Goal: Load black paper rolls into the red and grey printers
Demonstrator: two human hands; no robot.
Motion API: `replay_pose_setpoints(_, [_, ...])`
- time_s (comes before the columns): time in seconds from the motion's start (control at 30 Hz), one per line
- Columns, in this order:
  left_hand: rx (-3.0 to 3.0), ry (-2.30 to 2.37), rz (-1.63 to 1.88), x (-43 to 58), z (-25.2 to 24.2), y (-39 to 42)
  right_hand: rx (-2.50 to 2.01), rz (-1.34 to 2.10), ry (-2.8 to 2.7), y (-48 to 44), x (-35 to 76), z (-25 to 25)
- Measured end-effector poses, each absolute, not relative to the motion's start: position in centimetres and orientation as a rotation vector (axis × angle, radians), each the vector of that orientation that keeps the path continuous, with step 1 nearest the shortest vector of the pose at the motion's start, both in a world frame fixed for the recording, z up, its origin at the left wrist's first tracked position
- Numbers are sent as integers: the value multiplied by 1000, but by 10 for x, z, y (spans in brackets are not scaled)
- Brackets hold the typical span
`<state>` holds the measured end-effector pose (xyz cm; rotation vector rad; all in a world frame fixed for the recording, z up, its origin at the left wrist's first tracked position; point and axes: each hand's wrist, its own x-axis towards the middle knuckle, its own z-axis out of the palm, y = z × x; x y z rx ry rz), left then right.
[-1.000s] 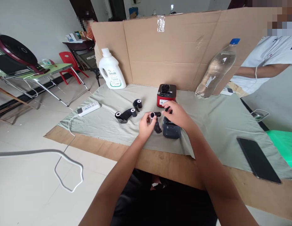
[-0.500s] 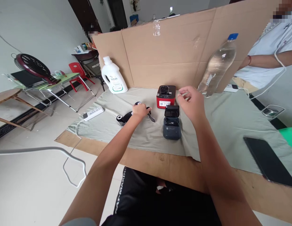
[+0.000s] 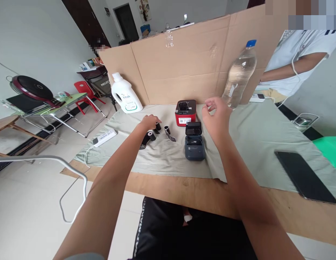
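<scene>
My left hand (image 3: 150, 122) is above several small black rolls (image 3: 151, 136) on the cloth, fingers bent forward and apart, nothing seen held; its fingertips partly hide the rolls. Right of it, one black roll (image 3: 167, 129) lies with a dark strip (image 3: 171, 137) unwound from it. A dark blue portable label printer (image 3: 194, 148) stands with its lid (image 3: 193, 128) raised. Behind it sits a red and black box (image 3: 186, 113) with a white label. My right hand (image 3: 218, 113) hovers to the right of the box, fingers curled loosely with a gap to the thumb, holding nothing.
A cardboard panel (image 3: 184, 68) closes off the back. Against it lean a white jug (image 3: 126, 95) and a clear bottle (image 3: 240, 77). A black phone (image 3: 306, 176) lies right, a power strip (image 3: 105, 137) left. Another person's arm (image 3: 292, 69) shows behind the panel.
My left hand has moved left, uncovering the roll with the unwound strip. The right hand stays beside the red and black box. The camera view has shifted slightly.
</scene>
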<state>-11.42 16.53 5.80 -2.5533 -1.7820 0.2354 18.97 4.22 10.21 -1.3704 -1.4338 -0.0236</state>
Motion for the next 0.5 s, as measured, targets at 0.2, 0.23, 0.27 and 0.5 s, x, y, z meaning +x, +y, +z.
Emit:
replay_pose_setpoints(0.2, [-2421, -1838, -98, -120, 61, 160, -1423, -98, -1508, 32, 180, 103])
replay_pose_setpoints(0.23, [-2401, -1877, -343, -122, 62, 156, -1410, -88, -1522, 32, 179, 103])
replay_pose_setpoints(0.27, [-2385, -1907, -653, -123, 62, 150, -1383, -69, -1539, 31, 177, 103])
replay_pose_setpoints(0.5, [-2389, -1738, -2304, -74, 45, 79, -918, 263, -1917, 22, 172, 108])
